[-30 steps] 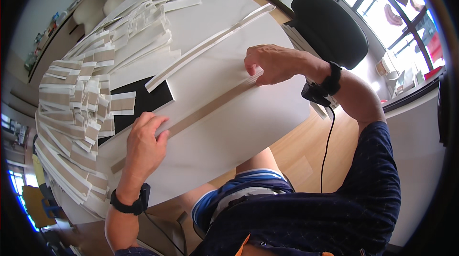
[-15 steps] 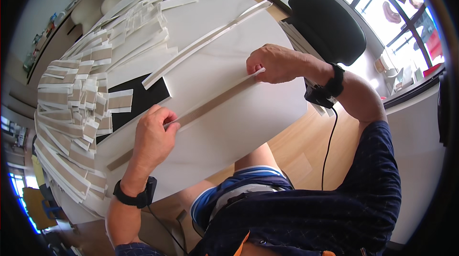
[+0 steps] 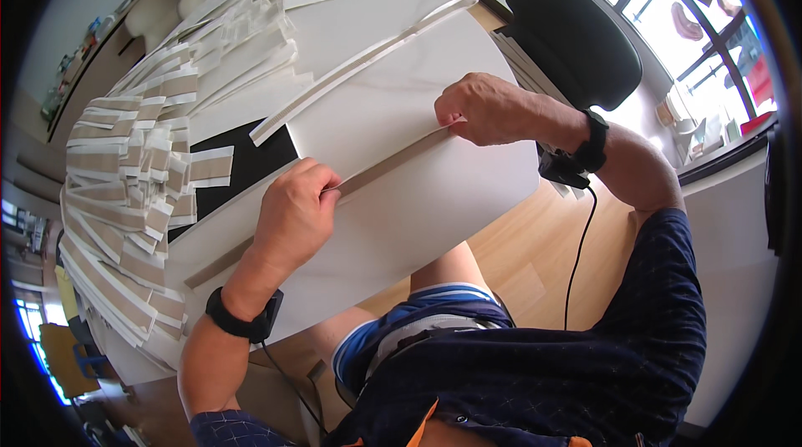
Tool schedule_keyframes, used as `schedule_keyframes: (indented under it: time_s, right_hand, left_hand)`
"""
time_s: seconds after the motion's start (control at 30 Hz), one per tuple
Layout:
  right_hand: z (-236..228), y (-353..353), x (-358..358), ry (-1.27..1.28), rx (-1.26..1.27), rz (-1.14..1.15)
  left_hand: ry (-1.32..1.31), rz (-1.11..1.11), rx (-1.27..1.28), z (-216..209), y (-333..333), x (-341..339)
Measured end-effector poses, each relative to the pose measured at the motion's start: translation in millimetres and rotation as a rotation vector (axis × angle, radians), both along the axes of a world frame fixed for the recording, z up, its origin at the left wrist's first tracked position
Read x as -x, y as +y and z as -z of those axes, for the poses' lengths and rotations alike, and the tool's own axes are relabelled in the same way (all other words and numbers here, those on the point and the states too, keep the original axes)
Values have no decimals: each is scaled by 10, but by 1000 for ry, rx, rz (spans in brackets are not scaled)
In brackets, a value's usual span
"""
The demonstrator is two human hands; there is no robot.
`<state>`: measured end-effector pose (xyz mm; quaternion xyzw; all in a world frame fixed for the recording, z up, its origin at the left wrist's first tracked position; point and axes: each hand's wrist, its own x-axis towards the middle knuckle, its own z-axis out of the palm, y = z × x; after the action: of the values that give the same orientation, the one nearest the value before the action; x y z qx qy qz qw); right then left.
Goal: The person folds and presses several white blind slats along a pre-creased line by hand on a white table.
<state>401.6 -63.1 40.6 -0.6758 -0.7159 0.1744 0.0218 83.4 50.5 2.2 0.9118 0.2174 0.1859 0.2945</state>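
A long narrow strip (image 3: pixel 393 161), white-edged with a brown-grey band, stretches slantwise between my hands over the pale table. My left hand (image 3: pixel 296 203) pinches its edge partway along, and the strip's tail runs on beneath that wrist to the lower left. At the far right end my right hand (image 3: pixel 469 113) grips the strip, fingers curled closed. Beyond it, a second long strip (image 3: pixel 359 67) lies on the table, roughly parallel. A black flat panel (image 3: pixel 238 165) rests left of my left hand, partly covered by a heap of strips (image 3: pixel 154 171) fanned out in brown and white.
More white strips (image 3: pixel 251 46) are piled toward the back left of the round white table (image 3: pixel 393 255). A black chair (image 3: pixel 572 38) stands past the table at the right, with further strips (image 3: pixel 530 63) beside it. A cable (image 3: pixel 576 263) hangs from my right wrist strap.
My left hand has slid up and rightward along the strip, toward my right hand. The right hand has hardly moved and keeps its hold on the end.
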Motion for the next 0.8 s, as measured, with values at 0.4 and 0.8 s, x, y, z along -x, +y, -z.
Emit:
schedule_keyframes:
  time_s: [0.4, 0.8]
  right_hand:
    - [109, -124, -80, 114, -263, -151]
    - [311, -273, -52, 8, -447, -240]
  left_hand:
    - [-61, -8, 33, -23, -100, -74]
    - [20, 59, -341, 41, -169, -92]
